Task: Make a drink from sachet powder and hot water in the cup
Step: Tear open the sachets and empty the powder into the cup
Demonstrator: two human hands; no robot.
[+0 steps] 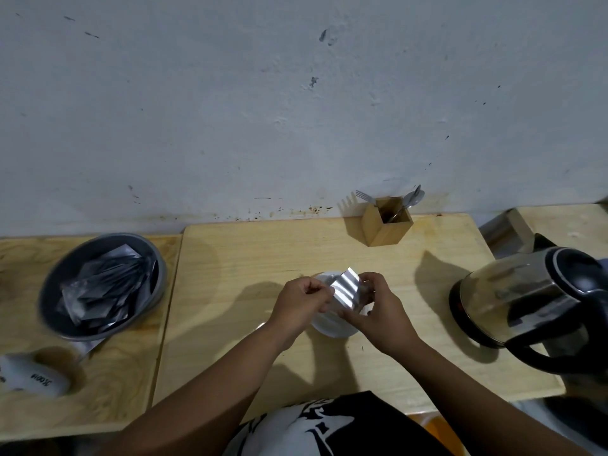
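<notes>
Centrally, your two hands hold one silver sachet [345,287] directly above the white cup [332,325], which stands on the middle wooden board [263,258]. Your left hand [301,302] pinches the sachet's left edge; your right hand [375,311] grips its right side and lower corner. Both hands are closed on the foil, neither released. The sachet is creased and tilted, and whether it is already torn open cannot be told; no powder is visible, and the cup's inside is mostly hidden behind your hands.

Judged from this, the step in hand is opening or emptying the sachet over the cup, early in the task; water has apparently not been added.

The next move calls for keeping the open end above the cup's mouth so powder falls inside, not onto the board.

To the right, the kettle [526,297] sits on its base, near the cup and within your right hand's reach for pouring. Behind the cup, against the wall, a wooden holder [388,225] carries a fork and spoons for stirring. Well apart on the left board, a grey bowl [52,291] holds spare sachets.
</notes>
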